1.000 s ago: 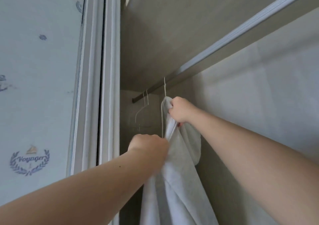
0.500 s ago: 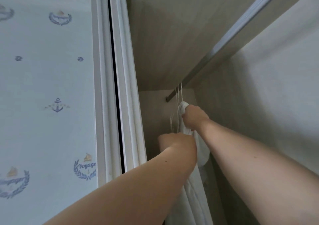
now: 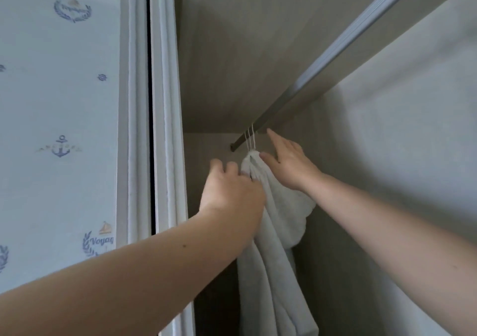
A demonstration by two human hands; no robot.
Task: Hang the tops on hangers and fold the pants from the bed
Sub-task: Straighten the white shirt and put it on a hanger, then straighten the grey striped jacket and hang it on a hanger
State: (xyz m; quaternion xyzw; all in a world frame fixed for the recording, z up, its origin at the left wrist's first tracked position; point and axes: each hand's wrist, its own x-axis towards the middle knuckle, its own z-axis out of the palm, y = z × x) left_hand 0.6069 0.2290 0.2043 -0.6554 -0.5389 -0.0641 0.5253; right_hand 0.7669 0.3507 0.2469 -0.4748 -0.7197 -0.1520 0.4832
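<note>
You are at the hanging step. The white top is up inside the wardrobe, draped from thin hanger hooks that sit over the rail near its far end, and the cloth falls straight down below your arms.

Your right hand lies released against the neck of the top. Its fingers are straight and point up toward the rail, and the thumb touches the fabric just under the hooks. Your left hand is at the other side of the neck with the knuckles toward you. Its fingers bend onto the cloth, but the tips are hidden, so I cannot tell whether they pinch it or only rest there.

This garment looks all but done. The next move is probably a light one:
- Check that the hook sits fully over the rail.
- Even out the collar and shoulders so the top does not slide off its hanger.
- Draw both hands away gently so nothing gets tugged loose.

After that, turn to the bed for the next piece. The bed and the pants are out of view, so I cannot tell how much is left.
</note>
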